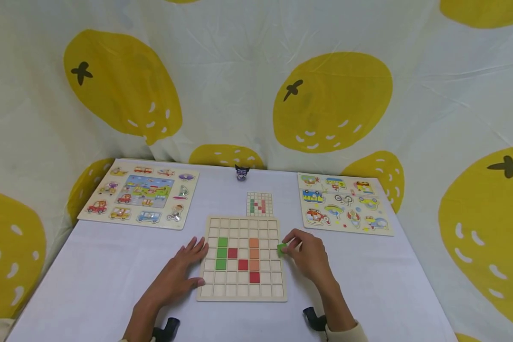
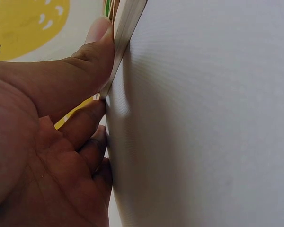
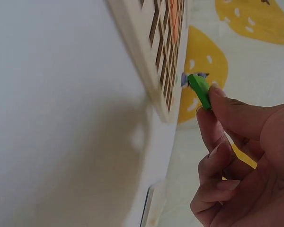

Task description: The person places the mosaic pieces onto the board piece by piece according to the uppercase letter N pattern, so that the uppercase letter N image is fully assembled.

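A wooden grid board (image 1: 241, 293) lies in the middle of the table, with green, red and orange square tiles set in some of its cells. My right hand (image 1: 309, 255) pinches a green square tile (image 3: 199, 91) between thumb and index finger, at the board's right edge in the head view. At the left side of the board, my left hand (image 1: 177, 275) rests with fingers spread and straight. Its thumb (image 2: 92, 59) touches the board's side edge in the left wrist view. Beyond the board's far edge lies a small pattern card (image 1: 260, 204) printed with green and red squares.
A vehicle picture puzzle board (image 1: 128, 222) lies at the back left, and a second vehicle puzzle board (image 1: 346, 228) at the back right. A small dark figurine (image 1: 241, 173) stands near the table's far edge. Behind hangs a curtain (image 1: 226, 85) with yellow fruit print.
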`<state>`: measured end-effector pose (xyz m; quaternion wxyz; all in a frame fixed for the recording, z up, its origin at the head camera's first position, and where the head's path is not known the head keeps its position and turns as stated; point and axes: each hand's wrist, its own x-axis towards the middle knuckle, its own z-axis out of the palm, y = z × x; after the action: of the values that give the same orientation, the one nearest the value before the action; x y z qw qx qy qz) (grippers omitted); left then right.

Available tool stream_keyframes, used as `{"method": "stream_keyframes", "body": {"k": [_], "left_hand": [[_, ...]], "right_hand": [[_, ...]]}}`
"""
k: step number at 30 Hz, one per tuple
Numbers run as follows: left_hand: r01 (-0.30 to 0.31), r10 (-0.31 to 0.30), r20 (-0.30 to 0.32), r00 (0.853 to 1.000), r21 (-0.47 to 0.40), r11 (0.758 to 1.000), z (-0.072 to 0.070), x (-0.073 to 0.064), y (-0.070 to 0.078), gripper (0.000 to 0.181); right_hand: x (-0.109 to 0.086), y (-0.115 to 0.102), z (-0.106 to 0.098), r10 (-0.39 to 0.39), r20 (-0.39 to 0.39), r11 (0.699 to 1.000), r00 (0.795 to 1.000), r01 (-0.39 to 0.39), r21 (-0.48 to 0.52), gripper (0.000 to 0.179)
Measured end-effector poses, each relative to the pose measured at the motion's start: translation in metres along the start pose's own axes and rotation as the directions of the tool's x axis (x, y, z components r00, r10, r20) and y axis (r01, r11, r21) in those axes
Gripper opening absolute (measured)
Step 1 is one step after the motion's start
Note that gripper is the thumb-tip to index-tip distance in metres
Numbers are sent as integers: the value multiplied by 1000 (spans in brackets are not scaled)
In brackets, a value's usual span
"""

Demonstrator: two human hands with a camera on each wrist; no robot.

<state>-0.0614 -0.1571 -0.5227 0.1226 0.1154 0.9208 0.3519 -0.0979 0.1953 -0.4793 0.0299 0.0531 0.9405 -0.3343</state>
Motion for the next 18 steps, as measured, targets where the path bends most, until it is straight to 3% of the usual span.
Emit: {"method": "stream_keyframes", "body": {"k": [5,18], "left_hand": [[-13,13,-20,1000,7,1000,0,-1,1,95],[13,-13,15,1000,13,1000,-1,0,2,96]], "right_hand": [[-12,-16,11,-28,12,999,1000,27,38,15],[-37,-43,47,-155,108,984,982,145,99,18]]}}
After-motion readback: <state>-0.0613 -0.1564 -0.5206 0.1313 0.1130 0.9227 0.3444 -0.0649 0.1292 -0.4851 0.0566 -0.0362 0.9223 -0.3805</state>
